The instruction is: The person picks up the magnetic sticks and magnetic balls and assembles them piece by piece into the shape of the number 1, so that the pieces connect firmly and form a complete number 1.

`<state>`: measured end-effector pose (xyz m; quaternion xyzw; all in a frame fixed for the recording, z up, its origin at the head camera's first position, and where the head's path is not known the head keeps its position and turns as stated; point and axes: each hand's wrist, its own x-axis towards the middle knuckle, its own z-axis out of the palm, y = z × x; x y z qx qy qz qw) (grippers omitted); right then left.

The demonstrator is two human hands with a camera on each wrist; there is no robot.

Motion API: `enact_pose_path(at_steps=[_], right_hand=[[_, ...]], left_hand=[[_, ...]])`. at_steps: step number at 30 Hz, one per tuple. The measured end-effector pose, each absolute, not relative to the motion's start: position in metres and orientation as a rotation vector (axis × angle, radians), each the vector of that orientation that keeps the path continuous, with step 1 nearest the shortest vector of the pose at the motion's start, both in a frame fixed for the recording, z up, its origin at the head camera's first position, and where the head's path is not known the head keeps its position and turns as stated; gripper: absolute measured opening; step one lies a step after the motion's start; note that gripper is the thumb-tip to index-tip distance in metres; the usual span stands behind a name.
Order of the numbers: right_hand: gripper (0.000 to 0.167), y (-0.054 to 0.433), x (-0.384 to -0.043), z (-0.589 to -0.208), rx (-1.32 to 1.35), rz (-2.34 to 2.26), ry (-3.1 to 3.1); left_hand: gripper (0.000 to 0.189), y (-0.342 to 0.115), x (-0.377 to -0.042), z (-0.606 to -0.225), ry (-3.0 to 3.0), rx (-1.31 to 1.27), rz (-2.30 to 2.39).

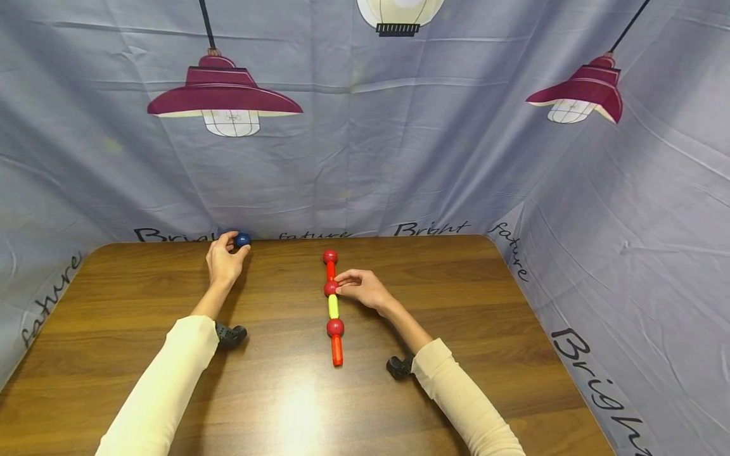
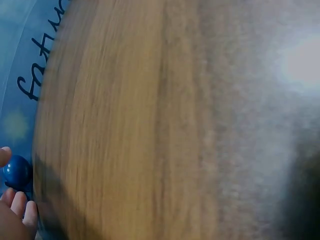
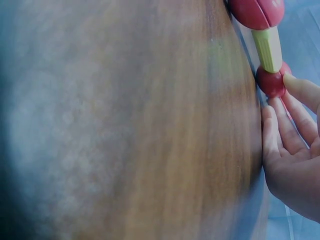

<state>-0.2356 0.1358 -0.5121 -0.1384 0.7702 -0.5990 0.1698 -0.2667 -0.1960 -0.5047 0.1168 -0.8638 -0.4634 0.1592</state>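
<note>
At the far left table edge, my left hand (image 1: pixel 224 263) pinches a small blue ball (image 1: pixel 242 240) between thumb and fingers. The left wrist view shows the same glossy ball (image 2: pixel 17 170) between the fingertips. Toward the middle lies a straight chain of balls and rods, pointing away from me. From the far end it runs: red ball (image 1: pixel 330 256), red rod (image 1: pixel 331 270), middle red ball (image 1: pixel 330 289), yellow-green rod (image 1: pixel 333 307), near red ball (image 1: pixel 335 327), orange-red rod (image 1: pixel 337 351). My right hand (image 1: pixel 365 289), coming from the right, holds the middle red ball by thumb and fingertips.
The brown wooden table (image 1: pixel 456 285) ends at a grey-blue curtain (image 1: pixel 342 158) printed with lamps and lettering, which also hangs along the right side. Dark wrist devices (image 1: pixel 230 335) sit at both cuffs. Light glares off the near tabletop.
</note>
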Motion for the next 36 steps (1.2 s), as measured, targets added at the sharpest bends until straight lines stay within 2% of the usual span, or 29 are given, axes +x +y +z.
enact_pose_path(at_steps=[23,36], right_hand=[[0.025,0.1362,-0.2354,-0.5132,-0.405,-1.716,2.193],[0.027,0.1371,-0.2357,-0.5140,-0.410,-1.717,2.189]], left_hand=[[0.041,-0.1913,-0.2753,-0.5062,-2.504,0.424,-1.251],[0.038,-0.1932,-0.2706,-0.5135,-2.506,0.303,-1.224]])
